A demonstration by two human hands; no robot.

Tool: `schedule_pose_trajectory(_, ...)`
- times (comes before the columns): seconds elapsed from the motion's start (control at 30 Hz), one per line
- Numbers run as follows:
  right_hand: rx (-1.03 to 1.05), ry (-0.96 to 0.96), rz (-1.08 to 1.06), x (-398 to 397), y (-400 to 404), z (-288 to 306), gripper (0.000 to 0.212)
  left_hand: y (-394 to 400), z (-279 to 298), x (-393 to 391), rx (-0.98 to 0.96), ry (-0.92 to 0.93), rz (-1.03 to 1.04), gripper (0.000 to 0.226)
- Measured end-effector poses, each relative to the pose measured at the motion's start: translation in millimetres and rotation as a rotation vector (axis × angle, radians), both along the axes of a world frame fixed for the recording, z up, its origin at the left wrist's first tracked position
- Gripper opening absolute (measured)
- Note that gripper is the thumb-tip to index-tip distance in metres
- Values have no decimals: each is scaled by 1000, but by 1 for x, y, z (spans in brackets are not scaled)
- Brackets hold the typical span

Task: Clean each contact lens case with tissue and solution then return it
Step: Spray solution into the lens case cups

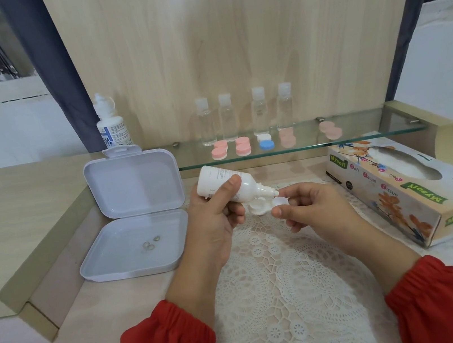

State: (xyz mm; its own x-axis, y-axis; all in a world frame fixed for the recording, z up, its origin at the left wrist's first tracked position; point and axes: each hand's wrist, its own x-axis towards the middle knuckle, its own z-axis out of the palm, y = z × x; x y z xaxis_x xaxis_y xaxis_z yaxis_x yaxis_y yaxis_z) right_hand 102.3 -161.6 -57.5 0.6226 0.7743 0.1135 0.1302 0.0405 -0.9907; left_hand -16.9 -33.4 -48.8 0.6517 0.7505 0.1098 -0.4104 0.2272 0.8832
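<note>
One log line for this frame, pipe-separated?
left hand: tilts solution bottle | right hand: holds open lens case | nozzle at case | tissue box untouched

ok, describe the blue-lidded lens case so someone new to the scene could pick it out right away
Find the glass shelf against the wooden back panel, where four clear bottles stand in a row. In front of the third bottle from the left lies the lens case. It alone has one blue cap and one white cap; the other cases on the shelf are pink.
</note>
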Motion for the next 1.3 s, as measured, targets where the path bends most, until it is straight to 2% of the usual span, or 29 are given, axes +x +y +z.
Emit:
schedule_pose_trajectory(0.13, 4, 3, 0, 0, 0, -1, 21, 0, -2, 1, 18, 1, 8, 62)
schedule_pose_trajectory(0.43, -5, 0, 0, 0, 1, -1, 22, 2, -3, 0, 26, -10, -5, 49)
schedule_pose_trajectory(0.77, -13, 3, -7, 1, 1, -1, 22, 3, -3, 1, 24, -23, -9, 57)
schedule_pose_trajectory(1.3, -10, 3, -8, 1, 1, -1, 23, 2, -2, 0, 36, -34, -22, 49)
